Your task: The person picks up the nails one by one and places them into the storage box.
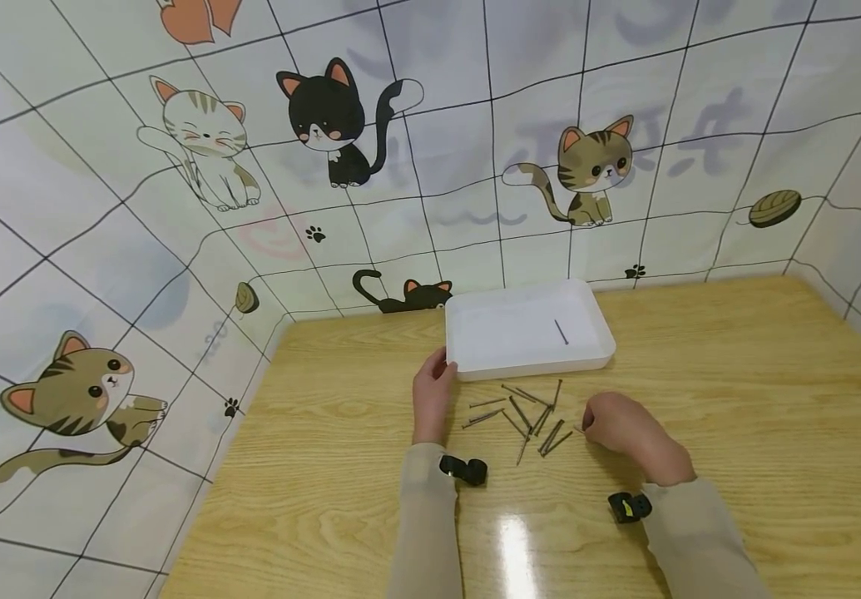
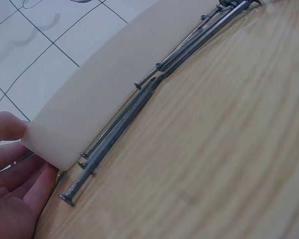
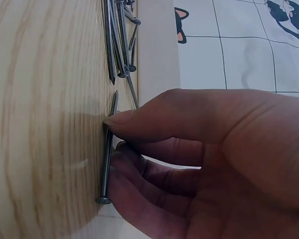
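The right hand [image 1: 625, 426] pinched a nail [image 3: 107, 162], probably light, stiff, slippery, best held mid-length; the left hand [image 1: 432, 398] gripped the tray [image 1: 501, 333] at left.

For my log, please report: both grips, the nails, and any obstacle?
Left grip holding white tray by corner. Right grip pinching one nail. Another nail inside tray, loose nails in front. No obstacle seen between right grip and tray.

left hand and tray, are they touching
Touching: the left wrist view shows the left hand holding the tray at one corner, thumb against it.
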A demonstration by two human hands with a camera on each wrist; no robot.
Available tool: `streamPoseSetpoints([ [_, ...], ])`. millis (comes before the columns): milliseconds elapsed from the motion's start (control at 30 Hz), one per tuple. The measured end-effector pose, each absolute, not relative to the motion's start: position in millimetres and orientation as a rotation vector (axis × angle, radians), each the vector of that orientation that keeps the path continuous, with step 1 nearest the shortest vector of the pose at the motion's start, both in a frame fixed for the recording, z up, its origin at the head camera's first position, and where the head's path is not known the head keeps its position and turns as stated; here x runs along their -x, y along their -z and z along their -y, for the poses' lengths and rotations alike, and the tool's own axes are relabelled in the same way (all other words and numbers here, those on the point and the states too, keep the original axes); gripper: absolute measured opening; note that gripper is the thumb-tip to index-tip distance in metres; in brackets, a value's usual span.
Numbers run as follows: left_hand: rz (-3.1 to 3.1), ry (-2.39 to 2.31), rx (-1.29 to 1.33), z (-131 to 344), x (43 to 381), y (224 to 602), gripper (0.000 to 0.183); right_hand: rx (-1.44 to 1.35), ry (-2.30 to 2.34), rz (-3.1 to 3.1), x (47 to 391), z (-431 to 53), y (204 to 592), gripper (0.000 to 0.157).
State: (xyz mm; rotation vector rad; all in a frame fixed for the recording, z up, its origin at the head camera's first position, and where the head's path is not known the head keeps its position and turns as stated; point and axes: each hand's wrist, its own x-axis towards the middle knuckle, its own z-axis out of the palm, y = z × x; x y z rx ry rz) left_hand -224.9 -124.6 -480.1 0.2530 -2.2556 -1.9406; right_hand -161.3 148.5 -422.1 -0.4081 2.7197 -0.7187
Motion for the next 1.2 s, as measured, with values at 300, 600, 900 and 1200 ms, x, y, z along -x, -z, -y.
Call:
streamPoseSetpoints([
  [300, 2.235, 1.952, -0.247, 125.2, 224.9, 478.7, 0.041, 0.422, 0.671, -2.753, 160.7, -143.8, 419.2, 0.009],
  [600, 2.231, 1.958, -0.256, 126.9, 225.7, 481.3, 0.041, 0.380, 0.661, -2.748, 158.4, -140.7, 416.8, 0.010],
  [900, 2.234, 1.954, -0.249, 126.5, 224.9, 481.1, 0.040, 0.361, 0.792, -2.732, 159.0, -138.1, 419.1, 0.013],
  [1200, 2.240, 1.955, -0.230, 125.2, 226.5, 481.5, 0.041, 0.333, 1.079, -2.617, 160.4, -137.4, 418.9, 0.025],
])
